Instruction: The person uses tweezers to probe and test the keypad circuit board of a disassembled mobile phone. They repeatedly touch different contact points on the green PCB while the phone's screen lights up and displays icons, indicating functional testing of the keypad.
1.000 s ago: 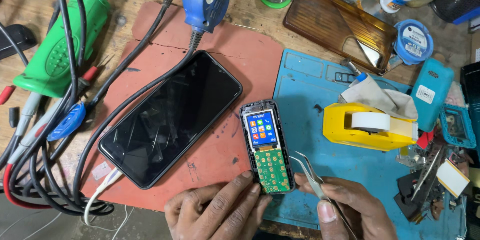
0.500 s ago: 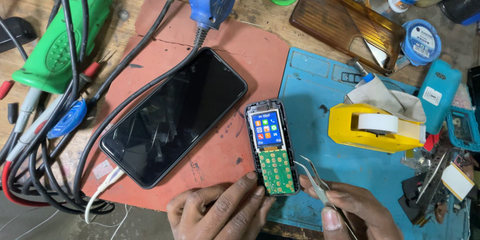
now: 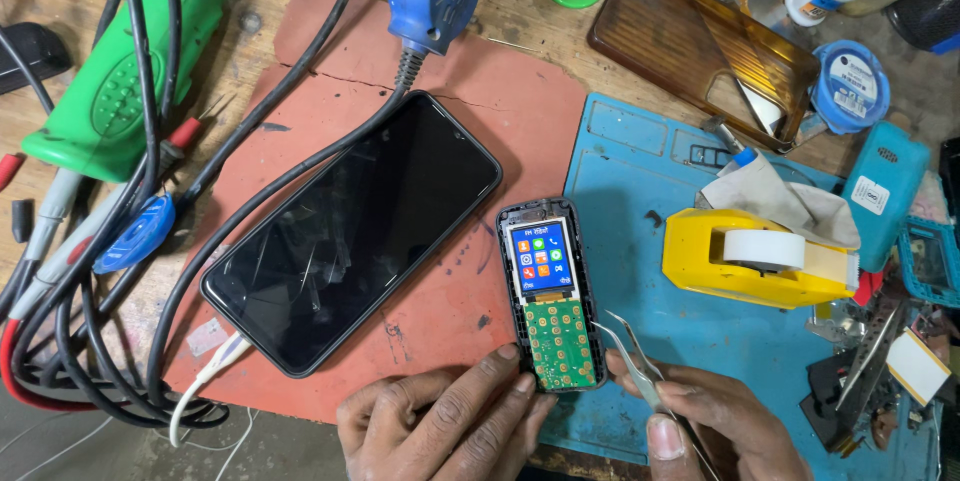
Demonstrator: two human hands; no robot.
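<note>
Head view, lower centre: your left hand point(image 3: 440, 421) fingertips pin the opened keypad phone point(image 3: 552, 296) steady, uncurled; your right hand point(image 3: 715, 421) pinches tweezers point(image 3: 630, 356), tips beside its board.

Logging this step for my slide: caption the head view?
Left hand steadies a keypad phone, lit and opened; right hand holds tweezers beside it.

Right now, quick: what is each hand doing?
Left hand: open, fingertips steadying the small opened keypad phone with lit screen.
Right hand: closed on thin metal tweezers.
</note>
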